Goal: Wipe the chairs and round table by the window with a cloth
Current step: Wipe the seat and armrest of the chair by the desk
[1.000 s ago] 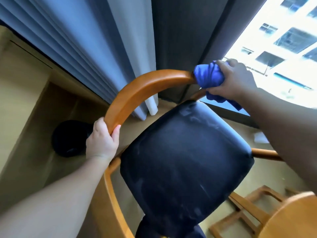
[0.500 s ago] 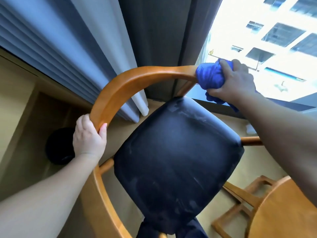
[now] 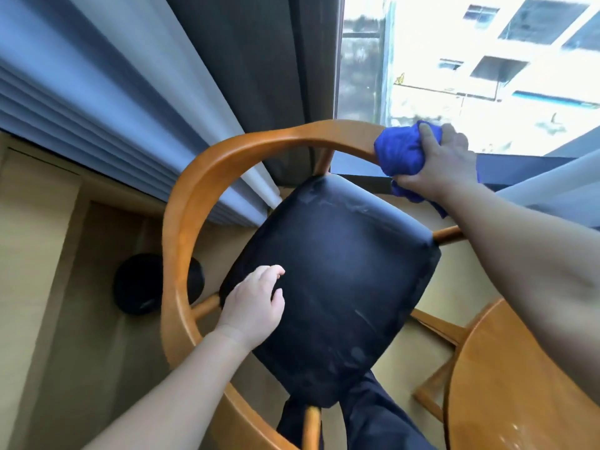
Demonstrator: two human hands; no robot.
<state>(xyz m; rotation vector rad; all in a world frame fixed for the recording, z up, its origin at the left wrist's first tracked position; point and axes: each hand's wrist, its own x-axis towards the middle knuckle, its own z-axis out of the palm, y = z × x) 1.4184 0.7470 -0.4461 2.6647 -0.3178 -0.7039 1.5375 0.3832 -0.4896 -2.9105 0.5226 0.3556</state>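
Grey curtains point(image 3: 156, 92) and a bright window point(image 3: 487, 60) fill the far side, above a tan floor point(image 3: 81, 319). At centre stands the chair point(image 3: 207, 190), its curved wooden rail arching around a dark padded seat point(image 3: 341, 271). The right hand point(image 3: 444, 164) has its fingers closed around a bunched blue cloth point(image 3: 402, 151), pressed on the rail's far right end. The left hand point(image 3: 253, 303) hovers over the seat's left edge, fingers loosely curled and empty. A round wooden table point(image 3: 519, 384) sits near right.

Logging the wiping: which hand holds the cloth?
The right hand, clamping the blue cloth on the chair's wooden rail; the left hand is empty.
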